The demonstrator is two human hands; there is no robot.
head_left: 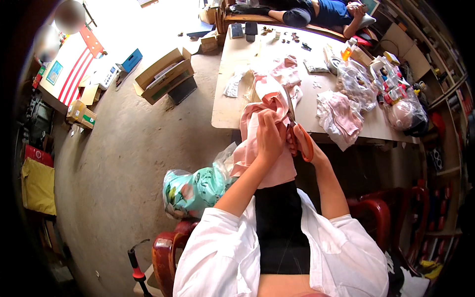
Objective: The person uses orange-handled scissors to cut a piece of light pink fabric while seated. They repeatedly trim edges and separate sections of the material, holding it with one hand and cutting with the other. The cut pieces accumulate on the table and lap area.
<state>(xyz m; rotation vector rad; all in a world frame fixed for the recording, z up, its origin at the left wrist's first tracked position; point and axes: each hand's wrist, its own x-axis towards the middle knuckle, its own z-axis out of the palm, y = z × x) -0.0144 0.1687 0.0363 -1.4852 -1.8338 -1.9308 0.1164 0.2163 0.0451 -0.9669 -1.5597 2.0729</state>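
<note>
Pink fabric (255, 153) lies across my lap and up over the table's near edge. My left hand (269, 131) grips a bunched part of it, fingers curled into the cloth. Just to its right, my right hand (297, 141) is closed on scissors (307, 143) with orange handles, their blades pointing up beside the fabric and partly hidden. A lighter pink piece (287, 69) lies farther back on the table (225, 114). To the right is a plastic bag with pink cloth (346, 119). A bag of mint floral fabric (193, 190) sits left of my lap.
A person (326, 15) lies on a bench behind the table. Bagged items and bottles (396, 89) crowd the table's right end. Boxes (161, 74) stand on the floor at left, a wooden chair (163, 247) surrounds me, and shelves (445, 163) line the right side.
</note>
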